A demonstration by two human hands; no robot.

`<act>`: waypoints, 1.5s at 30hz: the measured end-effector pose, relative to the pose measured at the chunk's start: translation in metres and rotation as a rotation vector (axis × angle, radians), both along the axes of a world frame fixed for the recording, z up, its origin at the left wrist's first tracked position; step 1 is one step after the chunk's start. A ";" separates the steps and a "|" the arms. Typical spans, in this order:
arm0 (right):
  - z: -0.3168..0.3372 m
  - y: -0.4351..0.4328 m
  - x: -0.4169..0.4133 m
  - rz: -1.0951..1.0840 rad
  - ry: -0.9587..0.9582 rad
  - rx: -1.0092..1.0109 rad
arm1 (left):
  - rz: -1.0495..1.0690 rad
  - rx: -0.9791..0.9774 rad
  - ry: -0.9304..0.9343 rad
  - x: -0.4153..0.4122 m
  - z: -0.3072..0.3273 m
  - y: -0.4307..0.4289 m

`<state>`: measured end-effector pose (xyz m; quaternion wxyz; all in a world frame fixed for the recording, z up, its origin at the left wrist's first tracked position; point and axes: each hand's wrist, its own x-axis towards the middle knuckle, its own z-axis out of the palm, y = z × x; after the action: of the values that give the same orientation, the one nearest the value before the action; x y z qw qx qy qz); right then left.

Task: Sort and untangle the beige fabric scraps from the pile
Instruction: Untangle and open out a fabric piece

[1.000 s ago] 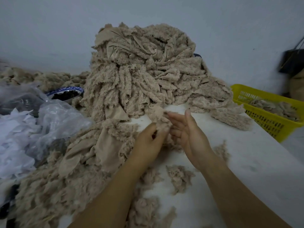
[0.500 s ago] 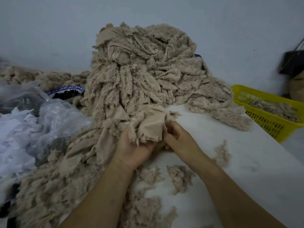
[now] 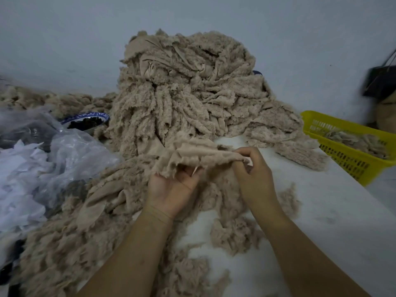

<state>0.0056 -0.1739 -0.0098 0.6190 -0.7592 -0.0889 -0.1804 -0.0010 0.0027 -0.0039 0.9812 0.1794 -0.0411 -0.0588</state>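
A pale grey-blue wall (image 3: 64,39) is seen behind a white tabletop (image 3: 321,221), against which a tall pile of beige fabric scraps (image 3: 188,93) is heaped at the centre, with more of the same material spread low across the left and near side. A crumpled clear plastic bag (image 3: 70,151) is laid at the left edge, beside white shreds (image 3: 17,168). A yellow basket (image 3: 351,166) holding a few beige pieces is set at the right edge of the tabletop. Loose beige tufts (image 3: 231,232) are scattered between the forearms. A blue-rimmed bowl (image 3: 85,115) with dark contents is tucked between the bag and the pile. One beige scrap (image 3: 199,154) is held stretched just in front of the pile: its left part is gripped by the left hand (image 3: 173,187), palm up with fingers curled beneath it, and its right end is pinched by the right hand (image 3: 252,174).
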 end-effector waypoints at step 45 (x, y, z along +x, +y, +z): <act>0.009 -0.001 0.001 0.311 0.401 0.482 | -0.312 0.905 -0.098 -0.020 0.001 -0.027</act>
<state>0.0064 -0.1745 -0.0012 0.8056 -0.5891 -0.0349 0.0529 -0.0210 -0.0240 -0.0029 0.7808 0.5828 -0.0841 -0.2089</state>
